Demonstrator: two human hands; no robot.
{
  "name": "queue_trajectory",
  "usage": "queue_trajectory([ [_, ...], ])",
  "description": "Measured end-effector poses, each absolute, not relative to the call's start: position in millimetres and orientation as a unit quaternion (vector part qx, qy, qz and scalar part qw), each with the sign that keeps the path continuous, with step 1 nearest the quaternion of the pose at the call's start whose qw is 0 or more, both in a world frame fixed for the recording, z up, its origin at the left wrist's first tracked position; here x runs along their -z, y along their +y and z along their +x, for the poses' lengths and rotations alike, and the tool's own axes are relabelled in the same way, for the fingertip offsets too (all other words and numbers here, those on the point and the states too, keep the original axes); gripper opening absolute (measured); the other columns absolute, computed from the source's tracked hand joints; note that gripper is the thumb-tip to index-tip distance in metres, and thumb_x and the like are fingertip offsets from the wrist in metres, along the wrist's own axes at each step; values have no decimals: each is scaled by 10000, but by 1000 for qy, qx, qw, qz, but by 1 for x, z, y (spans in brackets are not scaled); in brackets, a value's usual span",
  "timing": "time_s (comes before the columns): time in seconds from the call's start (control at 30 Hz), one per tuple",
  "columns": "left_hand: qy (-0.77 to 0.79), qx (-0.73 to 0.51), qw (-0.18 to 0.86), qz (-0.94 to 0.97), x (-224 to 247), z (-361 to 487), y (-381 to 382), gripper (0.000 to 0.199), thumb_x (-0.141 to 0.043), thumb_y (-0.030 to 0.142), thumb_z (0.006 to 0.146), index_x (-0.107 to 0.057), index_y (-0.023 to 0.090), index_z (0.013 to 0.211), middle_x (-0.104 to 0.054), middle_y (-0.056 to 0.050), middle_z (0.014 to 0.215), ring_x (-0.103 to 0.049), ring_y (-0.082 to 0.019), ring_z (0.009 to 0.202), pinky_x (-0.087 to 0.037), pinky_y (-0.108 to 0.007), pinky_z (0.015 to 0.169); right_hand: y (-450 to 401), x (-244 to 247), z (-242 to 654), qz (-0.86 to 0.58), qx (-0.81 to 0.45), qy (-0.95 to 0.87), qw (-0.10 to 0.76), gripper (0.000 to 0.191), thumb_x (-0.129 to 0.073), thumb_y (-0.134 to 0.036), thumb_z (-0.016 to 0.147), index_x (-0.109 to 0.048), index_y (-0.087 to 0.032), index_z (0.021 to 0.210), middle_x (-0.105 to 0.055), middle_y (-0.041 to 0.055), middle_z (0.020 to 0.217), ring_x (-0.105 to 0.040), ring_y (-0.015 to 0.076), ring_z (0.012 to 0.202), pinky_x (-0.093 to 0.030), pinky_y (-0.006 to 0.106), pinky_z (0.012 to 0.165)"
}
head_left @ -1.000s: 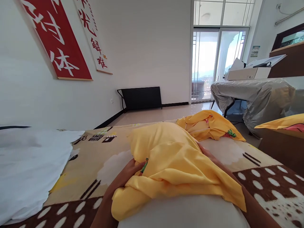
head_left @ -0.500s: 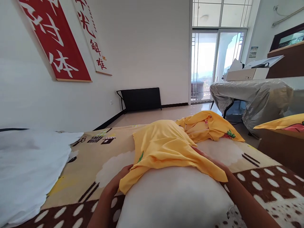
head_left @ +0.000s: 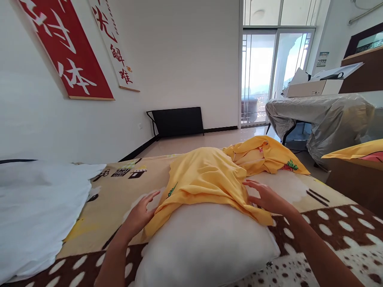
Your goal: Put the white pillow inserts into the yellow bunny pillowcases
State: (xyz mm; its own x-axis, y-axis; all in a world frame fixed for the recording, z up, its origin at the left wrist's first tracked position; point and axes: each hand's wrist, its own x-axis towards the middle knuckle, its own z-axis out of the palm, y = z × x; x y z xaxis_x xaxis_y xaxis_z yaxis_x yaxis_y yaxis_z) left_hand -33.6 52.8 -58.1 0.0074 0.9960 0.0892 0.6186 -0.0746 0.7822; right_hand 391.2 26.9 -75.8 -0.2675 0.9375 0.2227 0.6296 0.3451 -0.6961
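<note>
Nearest the viewer, the bare end of a white pillow is seen on a patterned blanket, brown with white spots in front and beige behind. The pillow's far part is covered by a yellow pillowcase, whose opening is bunched in folds across the top; its loose corners are draped down either side.

The left hand is placed beside the left corner of the opening, grip released, fingers parted. The right hand is held at the opposite side, its grip likewise relaxed, with index finger and thumb directed at the case; whether the cloth is touched by the fingertips cannot be told.

To the left, a white cloth is spread on the blanket. Beyond the case, a crumpled yellow cloth with a printed green-and-red motif is laid. At far right, another yellow cloth is supported on a brown box.

Farther off, a carton is set upon grey plastic sheeting; a black panel is stood near the wall.
</note>
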Motion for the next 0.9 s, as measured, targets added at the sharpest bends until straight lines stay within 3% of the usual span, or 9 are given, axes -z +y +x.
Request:
queue_trajectory([
  [0.1, 542, -280, 252, 751, 31, -25, 23, 717, -541, 588, 743, -422, 262, 1371, -365, -50, 1490, -350, -297, 1355, -365, -426, 1077, -1, 50, 385, -477, -175, -789, 344, 508, -490, -398, 884, -450, -256, 1370, -424, 64, 1448, -380, 231, 1335, -304, 416, 1102],
  [0.17, 510, -198, 250, 799, 21, -9, 11, 788, -613, 524, 725, -328, 299, 1425, -297, -17, 1525, -319, -272, 1375, -341, -393, 1095, -18, 42, 375, -416, -160, -850, 281, 699, -585, -354, 825, -290, -306, 1457, -342, 31, 1500, -299, 237, 1379, -275, 418, 1116],
  [0.23, 527, -156, 196, 812, 20, 10, 9, 779, -622, 414, 732, -317, 253, 1431, -341, -52, 1502, -367, -267, 1343, -333, -393, 1094, -24, 43, 361, -387, -119, -887, 222, 813, -596, -215, 780, -200, -299, 1485, -325, 38, 1508, -285, 240, 1380, -256, 423, 1116],
  [0.3, 538, -174, 140, 813, 24, 24, 14, 556, -509, 301, 788, -455, 198, 1332, -511, -84, 1363, -493, -244, 1221, -391, -367, 1027, -21, 53, 347, -414, -62, -882, 216, 714, -485, -86, 785, -291, -253, 1452, -452, 69, 1418, -412, 219, 1285, -316, 393, 1058],
  [0.37, 530, -197, 106, 818, 26, 31, 18, 366, -397, 226, 812, -599, 193, 1116, -645, -67, 1117, -588, -215, 1028, -457, -319, 892, -12, 64, 337, -461, -2, -858, 228, 513, -403, -32, 807, -507, -209, 1276, -614, 80, 1189, -550, 202, 1077, -400, 339, 918],
  [0.43, 529, -194, 75, 823, 23, 30, 14, 300, -353, 190, 807, -634, 207, 911, -662, -40, 917, -601, -199, 873, -466, -290, 778, -3, 70, 335, -483, 54, -841, 239, 318, -386, -26, 827, -622, -189, 966, -664, 57, 917, -583, 183, 852, -407, 288, 752],
  [0.53, 523, -175, 11, 834, 11, 22, -4, 267, -364, 133, 740, -614, 212, 791, -635, -35, 842, -582, -199, 842, -450, -280, 754, 0, 68, 348, -455, 120, -826, 309, 252, -395, -27, 830, -550, -183, 707, -593, 20, 683, -511, 143, 656, -328, 252, 609],
  [0.7, 524, -176, -9, 833, -3, 8, -29, 220, -401, 181, 742, -610, 225, 793, -629, -39, 877, -579, -195, 818, -465, -276, 726, -15, 50, 373, -390, 125, -811, 419, 217, -388, -76, 853, -502, -186, 705, -518, -15, 620, -418, 103, 564, -283, 234, 552],
  [0.9, 538, -184, 49, 821, -9, -10, -38, 170, -500, 247, 631, -649, 307, 687, -654, 9, 778, -621, -198, 702, -521, -261, 599, -23, 34, 377, -444, 11, -847, 294, 156, -431, -266, 897, -551, -209, 816, -579, -2, 743, -476, 111, 593, -353, 243, 580],
])
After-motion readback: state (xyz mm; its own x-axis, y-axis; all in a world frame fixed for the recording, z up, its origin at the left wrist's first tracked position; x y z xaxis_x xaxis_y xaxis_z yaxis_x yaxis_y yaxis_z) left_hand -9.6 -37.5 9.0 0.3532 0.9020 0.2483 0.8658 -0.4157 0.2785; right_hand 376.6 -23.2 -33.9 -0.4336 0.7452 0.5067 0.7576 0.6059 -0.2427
